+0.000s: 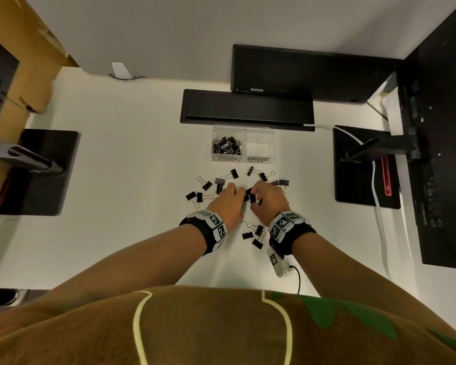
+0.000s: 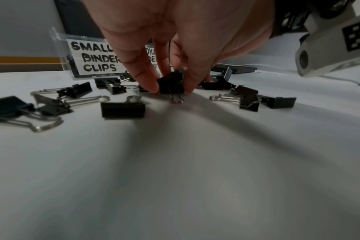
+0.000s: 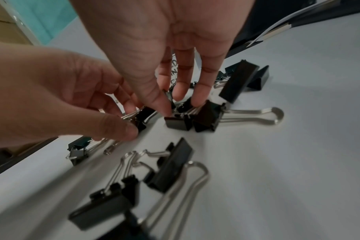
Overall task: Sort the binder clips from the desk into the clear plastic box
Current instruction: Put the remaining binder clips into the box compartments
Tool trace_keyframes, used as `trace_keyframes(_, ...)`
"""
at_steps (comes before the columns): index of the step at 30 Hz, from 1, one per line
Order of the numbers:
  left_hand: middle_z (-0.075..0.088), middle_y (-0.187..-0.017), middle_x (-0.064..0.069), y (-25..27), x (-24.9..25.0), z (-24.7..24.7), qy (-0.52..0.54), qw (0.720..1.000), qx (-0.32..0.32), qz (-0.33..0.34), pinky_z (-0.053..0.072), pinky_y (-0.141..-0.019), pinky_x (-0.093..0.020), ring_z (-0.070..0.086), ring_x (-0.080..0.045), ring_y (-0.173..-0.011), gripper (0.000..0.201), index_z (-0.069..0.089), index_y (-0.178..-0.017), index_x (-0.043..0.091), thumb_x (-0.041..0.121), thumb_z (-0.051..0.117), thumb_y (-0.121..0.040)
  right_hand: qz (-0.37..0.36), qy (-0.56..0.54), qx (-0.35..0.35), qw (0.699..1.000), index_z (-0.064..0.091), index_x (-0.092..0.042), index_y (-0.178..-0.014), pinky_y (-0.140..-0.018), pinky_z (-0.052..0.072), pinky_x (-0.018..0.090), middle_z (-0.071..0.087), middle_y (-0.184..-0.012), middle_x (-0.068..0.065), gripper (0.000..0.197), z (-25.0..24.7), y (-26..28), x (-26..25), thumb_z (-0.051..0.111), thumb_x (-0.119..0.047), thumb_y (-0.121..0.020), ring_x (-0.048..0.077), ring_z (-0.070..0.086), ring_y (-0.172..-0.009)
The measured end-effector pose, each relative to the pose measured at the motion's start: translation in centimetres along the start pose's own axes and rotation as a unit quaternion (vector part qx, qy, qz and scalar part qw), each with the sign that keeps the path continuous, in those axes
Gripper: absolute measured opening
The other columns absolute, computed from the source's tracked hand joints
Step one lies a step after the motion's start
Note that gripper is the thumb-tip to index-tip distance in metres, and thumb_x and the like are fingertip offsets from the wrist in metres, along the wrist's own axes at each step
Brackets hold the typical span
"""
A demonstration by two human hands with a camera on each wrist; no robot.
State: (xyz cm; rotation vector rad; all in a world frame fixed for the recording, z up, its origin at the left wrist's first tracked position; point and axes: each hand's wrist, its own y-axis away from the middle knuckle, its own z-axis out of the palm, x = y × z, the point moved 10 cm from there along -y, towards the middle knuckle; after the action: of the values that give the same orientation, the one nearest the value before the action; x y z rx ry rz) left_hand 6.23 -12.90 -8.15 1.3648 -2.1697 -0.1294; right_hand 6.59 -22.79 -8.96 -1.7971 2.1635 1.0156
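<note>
Several black binder clips [image 1: 204,184] lie scattered on the white desk [image 1: 132,180]. Behind them stands the clear plastic box [image 1: 244,133], with several clips in its SMALL compartment [image 1: 227,144]; I see no clips in the MEDIUM one [image 1: 259,147]. My left hand [image 1: 237,193] pinches a small black clip [image 2: 170,84] that rests on the desk between thumb and fingertip [image 2: 149,84]. Right beside it, my right hand [image 1: 254,197] reaches down with thumb and fingers closed on another black clip [image 3: 176,122] in a small cluster. The two hands almost touch.
A black bar [image 1: 248,110] and a dark monitor [image 1: 300,72] sit behind the box. Black monitor-stand bases lie at left [image 1: 37,172] and right [image 1: 363,167], with a white cable [image 1: 374,180] over the right one. More clips [image 1: 256,234] lie between my wrists.
</note>
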Motion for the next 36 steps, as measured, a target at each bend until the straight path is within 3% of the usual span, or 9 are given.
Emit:
trace_keyframes(5, 0.045, -0.121, -0.015, -0.5, -0.4, 0.0, 0.008, 1.0, -0.004, -0.011, 0.049, -0.08, -0.042, 0.049, -0.031, -0.107, 0.03, 0.042, -0.125, 0.006, 0.015, 0.042, -0.096, 0.027, -0.08, -0.02, 0.996, 0.057, -0.015, -0.095, -0.067, 0.046, 0.03, 0.048, -0.077, -0.004, 0.026, -0.4, -0.2, 0.3, 0.058, 0.002, -0.076, 0.017, 0.049, -0.074)
trace_keyframes(10, 0.048, -0.121, -0.014, -0.2, -0.3, -0.4, 0.023, 1.0, -0.002, 0.0, 0.049, -0.084, -0.043, 0.048, -0.03, -0.11, 0.03, 0.046, -0.122, 0.005, 0.014, 0.045, -0.094, 0.042, -0.138, 0.002, 0.99, 0.059, -0.021, -0.078, -0.058, 0.038, 0.016, 0.058, -0.078, -0.003, 0.02, -2.1, -1.0, 0.7, 0.063, -0.002, -0.072, 0.012, 0.052, -0.07)
trace_keyframes(16, 0.046, -0.129, -0.012, 0.3, -0.5, -0.5, 0.04, 0.999, -0.021, 0.0, 0.048, -0.092, -0.041, 0.048, -0.027, -0.116, 0.037, 0.045, -0.126, 0.006, 0.012, 0.052, -0.09, 0.012, -0.177, 0.056, 0.983, 0.064, -0.014, -0.083, -0.058, 0.041, 0.017, 0.06, -0.079, -0.002, 0.011, -6.7, -3.1, -1.5, 0.062, -0.005, -0.076, 0.012, 0.054, -0.069)
trace_keyframes(19, 0.046, -0.129, -0.011, 0.2, -0.8, -0.6, 0.049, 0.998, -0.026, -0.003, 0.047, -0.095, -0.038, 0.049, -0.026, -0.116, 0.039, 0.046, -0.126, 0.007, 0.01, 0.054, -0.087, -0.02, -0.106, 0.012, 0.994, 0.064, -0.016, -0.087, -0.059, 0.042, 0.017, 0.062, -0.091, 0.0, 0.014, -6.1, -4.0, -3.0, 0.06, -0.006, -0.079, 0.014, 0.057, -0.079)
trace_keyframes(21, 0.047, -0.126, -0.011, 0.1, -1.3, -1.0, 0.063, 0.998, -0.02, -0.007, 0.046, -0.094, -0.036, 0.05, -0.026, -0.114, 0.038, 0.049, -0.122, 0.008, 0.009, 0.055, -0.085, -0.044, 0.001, -0.065, 0.997, 0.063, -0.017, -0.096, -0.073, 0.046, 0.021, 0.061, -0.103, 0.002, 0.018, -3.7, -3.8, -3.6, 0.059, -0.007, -0.081, 0.016, 0.058, -0.091)
trace_keyframes(25, 0.047, -0.121, -0.01, -0.1, -2.7, -2.2, 0.102, 0.994, 0.0, -0.028, 0.047, -0.091, -0.033, 0.054, -0.025, -0.106, 0.033, 0.055, -0.117, 0.01, 0.009, 0.058, -0.084, -0.051, 0.151, -0.121, 0.98, 0.052, -0.024, -0.119, -0.08, 0.052, 0.032, 0.043, -0.12, 0.003, 0.044, 0.3, -2.6, -2.7, 0.065, -0.011, -0.079, 0.022, 0.055, -0.1)
trace_keyframes(27, 0.047, -0.119, -0.01, -0.4, -3.3, -2.6, 0.119, 0.992, 0.003, -0.038, 0.047, -0.089, -0.03, 0.056, -0.025, -0.1, 0.031, 0.057, -0.115, 0.009, 0.009, 0.06, -0.084, -0.056, 0.15, -0.111, 0.981, 0.05, -0.024, -0.12, -0.081, 0.053, 0.035, 0.04, -0.123, 0.004, 0.046, 0.8, -2.2, -2.3, 0.062, -0.007, -0.079, 0.024, 0.052, -0.104)
trace_keyframes(32, 0.051, -0.112, -0.011, -1.3, -4.0, -3.3, 0.139, 0.988, 0.017, -0.058, 0.051, -0.085, -0.033, 0.059, -0.025, -0.09, 0.02, 0.063, -0.103, 0.007, 0.011, 0.065, -0.083, -0.064, 0.109, -0.104, 0.987, 0.057, -0.011, -0.103, -0.085, 0.047, 0.033, 0.046, -0.115, 0.01, 0.024, 1.3, -1.4, -1.4, 0.059, -0.004, -0.081, 0.028, 0.048, -0.108)
trace_keyframes(36, 0.053, -0.112, -0.013, -1.7, -4.0, -2.8, 0.134, 0.989, 0.01, -0.054, 0.051, -0.087, -0.033, 0.06, -0.026, -0.094, 0.019, 0.064, -0.102, 0.005, 0.009, 0.065, -0.083, -0.05, 0.062, -0.078, 0.994, 0.055, -0.01, -0.098, -0.073, 0.046, 0.029, 0.045, -0.11, 0.009, 0.021, 0.5, -1.0, -0.6, 0.062, -0.01, -0.079, 0.021, 0.049, -0.089)
